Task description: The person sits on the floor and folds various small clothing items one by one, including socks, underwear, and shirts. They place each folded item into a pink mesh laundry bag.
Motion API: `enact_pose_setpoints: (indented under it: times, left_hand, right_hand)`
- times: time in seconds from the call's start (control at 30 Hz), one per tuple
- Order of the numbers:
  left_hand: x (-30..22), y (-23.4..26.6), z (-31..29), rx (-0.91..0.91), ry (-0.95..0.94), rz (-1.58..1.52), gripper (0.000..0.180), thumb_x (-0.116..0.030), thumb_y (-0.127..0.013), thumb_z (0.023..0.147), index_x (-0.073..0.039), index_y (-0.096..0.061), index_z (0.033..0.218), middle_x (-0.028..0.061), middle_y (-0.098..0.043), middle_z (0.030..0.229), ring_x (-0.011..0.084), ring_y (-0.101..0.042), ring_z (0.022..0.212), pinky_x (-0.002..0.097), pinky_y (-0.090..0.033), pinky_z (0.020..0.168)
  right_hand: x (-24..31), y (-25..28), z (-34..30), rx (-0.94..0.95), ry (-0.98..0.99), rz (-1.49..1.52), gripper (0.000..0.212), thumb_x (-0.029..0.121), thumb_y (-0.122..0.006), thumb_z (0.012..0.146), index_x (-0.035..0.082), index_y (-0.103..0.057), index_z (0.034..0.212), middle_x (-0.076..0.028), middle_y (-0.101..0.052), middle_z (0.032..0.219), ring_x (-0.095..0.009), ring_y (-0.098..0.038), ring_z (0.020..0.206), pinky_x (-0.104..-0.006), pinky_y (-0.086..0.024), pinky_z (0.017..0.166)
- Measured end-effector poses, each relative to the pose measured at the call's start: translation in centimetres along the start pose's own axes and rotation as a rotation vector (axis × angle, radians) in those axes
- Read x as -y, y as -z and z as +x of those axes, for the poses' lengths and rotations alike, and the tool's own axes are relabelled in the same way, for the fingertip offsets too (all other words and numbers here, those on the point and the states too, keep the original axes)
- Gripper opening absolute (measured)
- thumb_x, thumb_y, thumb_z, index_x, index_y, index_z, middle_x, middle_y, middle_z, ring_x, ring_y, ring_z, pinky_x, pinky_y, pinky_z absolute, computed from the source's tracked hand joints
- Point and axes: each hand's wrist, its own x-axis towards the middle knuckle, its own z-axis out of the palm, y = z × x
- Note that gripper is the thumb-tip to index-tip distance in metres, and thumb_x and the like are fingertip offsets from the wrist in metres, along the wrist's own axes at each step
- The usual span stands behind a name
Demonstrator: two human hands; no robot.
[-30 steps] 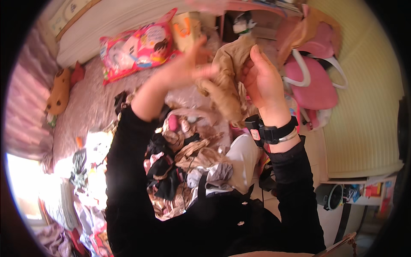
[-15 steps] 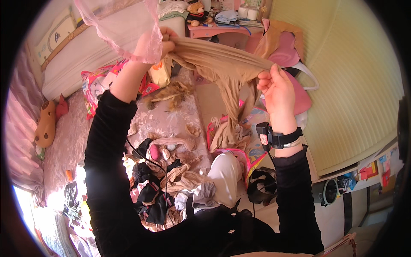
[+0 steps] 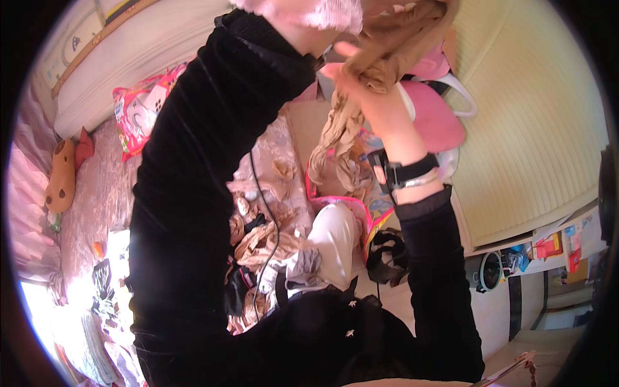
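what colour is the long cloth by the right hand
The cloth is tan, with no pattern that I can see; it shows in the head view.

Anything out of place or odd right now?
Yes: pink lace-edged fabric oddly covers part of the left forearm. Clothes lie jumbled, not folded, on the bed. Tan tights hang bunched at the right hand.
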Motion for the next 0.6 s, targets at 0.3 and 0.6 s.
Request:
enact_pose_setpoints:
  times: [0.3, 0.6]
  left_hand:
    - [15.7, -2.0, -15.9, 0.301, 0.481, -0.215, 0.055, -0.041, -0.071, 0.079, 0.005, -0.060, 0.109, 0.0078, -0.064, 0.096, 0.0140, -0.057, 0.094, 0.0282, -0.044, 0.087]
    - [21.3, -5.2, -26.8, -0.075, 0.729, -1.055, 0.022, -0.021, -0.050, 0.093, -0.001, -0.056, 0.098, 0.0115, -0.065, 0.084, 0.0258, -0.063, 0.084, 0.0362, -0.049, 0.079]
  right_hand:
    - [7.6, 9.8, 4.7, -0.253, -0.155, 0.620, 0.025, 0.028, -0.048, 0.095, 0.004, -0.056, 0.097, -0.011, -0.060, 0.085, -0.028, -0.061, 0.083, -0.0444, -0.053, 0.077]
    - [12.6, 34.3, 2.7, -0.811, -0.080, 0.198, 0.020, 0.009, -0.049, 0.093, -0.002, -0.056, 0.108, -0.006, -0.062, 0.094, -0.021, -0.059, 0.084, -0.0313, -0.050, 0.075]
